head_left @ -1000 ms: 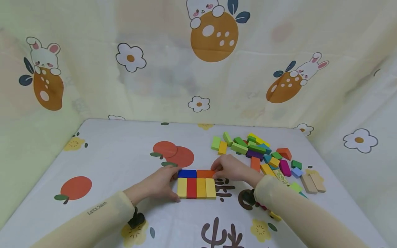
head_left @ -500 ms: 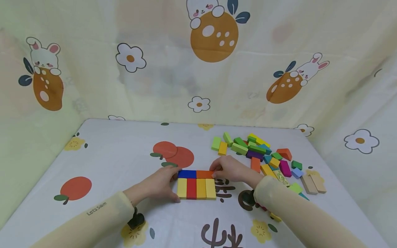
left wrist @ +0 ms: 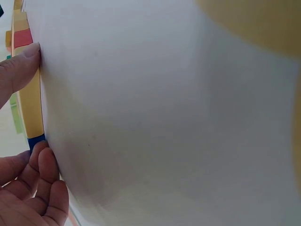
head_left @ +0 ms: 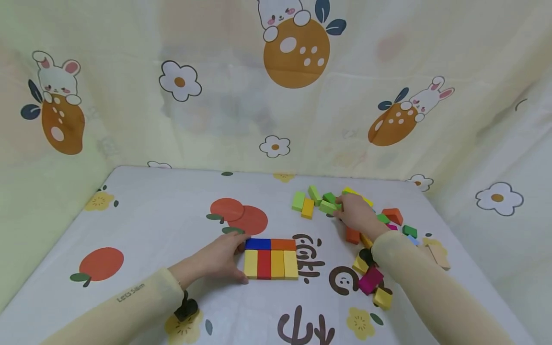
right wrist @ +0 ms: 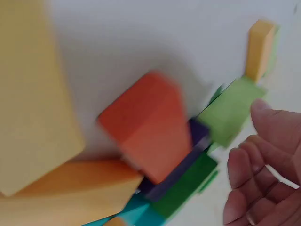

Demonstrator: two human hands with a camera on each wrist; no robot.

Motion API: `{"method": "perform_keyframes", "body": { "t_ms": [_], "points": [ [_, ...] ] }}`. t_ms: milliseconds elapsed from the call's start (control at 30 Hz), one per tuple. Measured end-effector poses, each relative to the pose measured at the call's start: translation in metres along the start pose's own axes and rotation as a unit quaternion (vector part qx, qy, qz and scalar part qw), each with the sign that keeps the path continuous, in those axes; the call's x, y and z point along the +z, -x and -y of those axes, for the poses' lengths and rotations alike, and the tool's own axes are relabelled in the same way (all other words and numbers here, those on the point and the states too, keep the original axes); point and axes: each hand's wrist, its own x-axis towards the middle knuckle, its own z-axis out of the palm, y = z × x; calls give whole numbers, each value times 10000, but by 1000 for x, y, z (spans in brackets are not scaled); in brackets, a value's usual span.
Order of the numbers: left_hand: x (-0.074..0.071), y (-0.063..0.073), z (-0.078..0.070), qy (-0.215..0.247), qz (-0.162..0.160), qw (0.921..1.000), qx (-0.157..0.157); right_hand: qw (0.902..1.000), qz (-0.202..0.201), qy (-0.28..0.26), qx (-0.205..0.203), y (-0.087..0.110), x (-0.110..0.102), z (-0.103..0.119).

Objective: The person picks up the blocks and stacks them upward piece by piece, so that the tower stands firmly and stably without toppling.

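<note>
In the head view, a flat rectangle of wooden blocks lies mid-table. Its far row is a blue block (head_left: 258,244) and an orange block (head_left: 283,245); below stand a pale yellow block (head_left: 251,264), a red block (head_left: 264,264) and two more yellow ones. My left hand (head_left: 217,258) holds the rectangle's left side, thumb at the near corner, curled fingers at the blue end. My right hand (head_left: 357,213) is over the loose pile, its thumb right by a light green block (right wrist: 233,110). Nothing shows between its loosely bent fingers in the right wrist view.
Loose blocks spread right of the rectangle, partly hidden by the right arm. A magenta block (head_left: 371,280) and a yellow block (head_left: 383,298) lie nearer. Two plain wood blocks (head_left: 439,256) sit at far right. A patterned curtain (head_left: 215,124) hangs behind the table.
My right hand has left the orange block and moved away and to the right, over the pile. My left hand stays at the rectangle's left side.
</note>
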Motion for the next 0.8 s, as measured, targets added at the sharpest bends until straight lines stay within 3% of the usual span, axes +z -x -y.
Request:
{"method": "perform_keyframes", "body": {
  "t_ms": [233,533,800],
  "points": [
    [1,0,1,-34,-12,10000,58,9997,140,116,158,-4,4,-10],
    [-1,0,1,-106,-34,9999,-36,9982,244,524,-160,1,7,-3],
    [0,0,0,-95,-15,10000,2,9975,200,650,-208,4,11,-5]
  ]
}}
